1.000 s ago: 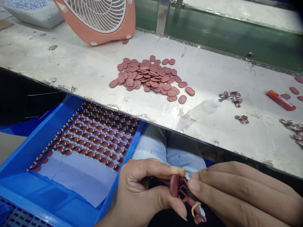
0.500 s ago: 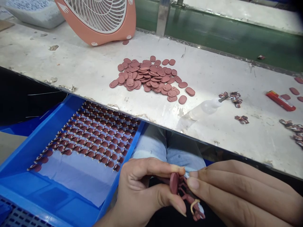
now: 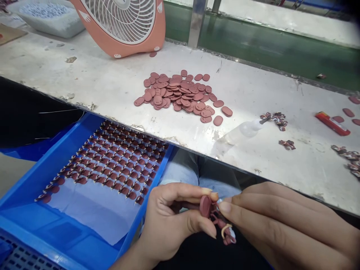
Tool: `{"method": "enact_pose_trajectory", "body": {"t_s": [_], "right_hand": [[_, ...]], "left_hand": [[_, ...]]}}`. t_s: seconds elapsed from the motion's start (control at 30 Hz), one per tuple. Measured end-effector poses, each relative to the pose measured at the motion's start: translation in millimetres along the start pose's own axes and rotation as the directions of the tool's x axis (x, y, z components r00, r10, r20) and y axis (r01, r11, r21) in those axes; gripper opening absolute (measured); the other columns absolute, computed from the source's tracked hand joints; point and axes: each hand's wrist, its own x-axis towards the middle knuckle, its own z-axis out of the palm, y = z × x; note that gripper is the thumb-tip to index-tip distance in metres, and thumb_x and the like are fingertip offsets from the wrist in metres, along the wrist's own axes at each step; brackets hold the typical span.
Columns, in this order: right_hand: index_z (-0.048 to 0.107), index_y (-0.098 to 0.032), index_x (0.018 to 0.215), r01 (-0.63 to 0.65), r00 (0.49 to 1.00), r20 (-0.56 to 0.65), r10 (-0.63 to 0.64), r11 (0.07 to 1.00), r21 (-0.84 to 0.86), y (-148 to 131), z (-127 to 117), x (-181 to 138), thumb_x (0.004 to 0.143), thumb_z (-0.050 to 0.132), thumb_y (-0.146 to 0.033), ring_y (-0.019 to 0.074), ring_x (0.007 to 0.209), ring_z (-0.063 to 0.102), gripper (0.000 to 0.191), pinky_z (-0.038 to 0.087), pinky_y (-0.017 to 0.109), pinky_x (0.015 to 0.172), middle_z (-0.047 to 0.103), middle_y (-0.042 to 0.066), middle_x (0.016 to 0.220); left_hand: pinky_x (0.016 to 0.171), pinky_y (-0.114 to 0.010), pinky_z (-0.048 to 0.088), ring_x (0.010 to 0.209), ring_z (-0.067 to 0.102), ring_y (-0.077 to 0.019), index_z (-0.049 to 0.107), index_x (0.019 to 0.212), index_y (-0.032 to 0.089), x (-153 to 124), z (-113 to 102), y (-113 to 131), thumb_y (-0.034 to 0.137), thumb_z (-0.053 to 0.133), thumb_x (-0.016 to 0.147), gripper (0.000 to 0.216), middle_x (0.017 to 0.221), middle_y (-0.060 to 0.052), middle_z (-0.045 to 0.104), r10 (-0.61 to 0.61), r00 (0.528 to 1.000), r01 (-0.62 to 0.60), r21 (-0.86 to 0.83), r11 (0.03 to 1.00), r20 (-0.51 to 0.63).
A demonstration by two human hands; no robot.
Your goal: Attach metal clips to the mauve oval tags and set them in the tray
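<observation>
A scuffed white bench point(image 3: 92, 82) carries reddish ovals point(image 3: 182, 95) and a pink fan point(image 3: 123, 26), with a green strip point(image 3: 267, 45) beyond. Below its edge, the left hand point(image 3: 171, 219) and right hand point(image 3: 284, 228) pinch one small figure point(image 3: 216, 219).

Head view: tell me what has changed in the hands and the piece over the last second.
The left hand and right hand rose slightly toward the bench, carrying the small brown figure; both keep their grip on it. Nothing was picked up or let go. The blue tray, the pile of ovals and the fan stayed put.
</observation>
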Motion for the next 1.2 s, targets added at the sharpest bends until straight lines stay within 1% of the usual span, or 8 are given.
{"method": "enact_pose_trajectory", "body": {"t_s": [0.13,0.23,0.33,0.47,0.63,0.87,1.1,1.2], "right_hand": [[0.070,-0.017,0.111,0.030,0.999,0.035,-0.030,1.000,0.006,3,-2,5,0.093,0.066,-0.012,0.0160,0.076,0.067,0.019,0.061,0.025,0.065,0.071,0.002,0.089],[0.064,-0.014,0.124,0.058,0.996,0.061,-0.058,0.998,0.005,10,-3,6,0.092,0.066,-0.011,0.0165,0.080,0.067,0.032,0.061,0.024,0.069,0.069,0.006,0.098],[0.061,-0.017,0.127,-0.019,1.000,0.022,0.019,0.999,0.025,19,-1,9,0.097,0.064,-0.021,0.0157,0.079,0.068,0.031,0.060,0.022,0.067,0.069,0.007,0.099],[0.066,-0.023,0.116,-0.177,0.984,0.019,0.177,0.961,0.211,28,11,17,0.098,0.062,-0.022,0.0128,0.075,0.066,0.018,0.055,0.021,0.063,0.069,0.002,0.090],[0.068,-0.033,0.114,-0.307,0.952,0.130,0.279,0.875,0.374,29,23,22,0.099,0.061,-0.024,0.0074,0.068,0.061,0.019,0.050,0.018,0.061,0.068,-0.005,0.086],[0.072,-0.029,0.109,-0.334,0.942,0.171,0.289,0.855,0.397,28,24,22,0.094,0.066,-0.019,0.0085,0.065,0.060,0.019,0.047,0.019,0.057,0.066,-0.004,0.080],[0.072,-0.026,0.110,-0.257,0.966,0.090,0.242,0.875,0.410,29,31,20,0.094,0.065,-0.015,0.0088,0.063,0.060,0.020,0.048,0.019,0.055,0.066,-0.003,0.077],[0.070,-0.020,0.105,-0.150,0.981,-0.068,0.179,0.938,0.313,29,39,17,0.093,0.065,-0.014,0.0083,0.061,0.058,0.014,0.048,0.019,0.054,0.063,-0.002,0.074]], "left_hand": [[0.057,-0.025,0.063,0.060,0.076,-0.0186,0.083,0.080,0.026,4,-8,-1,0.026,0.096,0.056,0.028,0.080,-0.001,0.083,-0.005,1.000,0.004,0.019,1.000,0.028],[0.057,-0.021,0.062,0.060,0.075,-0.0160,0.082,0.085,0.023,11,-15,-5,0.030,0.095,0.060,0.029,0.076,-0.002,0.082,-0.031,0.997,0.034,-0.055,0.998,0.071],[0.052,-0.015,0.058,0.061,0.074,-0.0131,0.079,0.088,0.018,19,-23,-12,0.037,0.092,0.064,0.032,0.073,-0.002,0.079,-0.182,0.982,0.189,-0.187,0.964,0.056],[0.054,-0.014,0.059,0.065,0.073,-0.0108,0.077,0.089,0.016,25,-29,-18,0.038,0.090,0.068,0.033,0.081,-0.003,0.079,-0.345,0.935,0.353,-0.322,0.879,0.084],[0.055,-0.014,0.059,0.065,0.073,-0.0102,0.077,0.082,0.015,23,-28,-19,0.038,0.088,0.070,0.029,0.077,-0.002,0.078,-0.335,0.937,0.349,-0.328,0.878,0.098],[0.053,-0.015,0.058,0.065,0.072,-0.0116,0.075,0.083,0.014,21,-26,-19,0.042,0.087,0.070,0.033,0.076,-0.003,0.075,-0.324,0.942,0.336,-0.285,0.898,0.092],[0.053,-0.017,0.058,0.066,0.071,-0.0128,0.076,0.097,0.013,24,-28,-20,0.049,0.087,0.069,0.046,0.083,-0.007,0.076,-0.334,0.939,0.344,-0.233,0.910,0.081],[0.053,-0.019,0.058,0.072,0.071,-0.0149,0.074,0.105,0.015,23,-23,-19,0.053,0.085,0.069,0.054,0.088,-0.007,0.075,-0.276,0.959,0.259,-0.195,0.946,-0.064]]}}
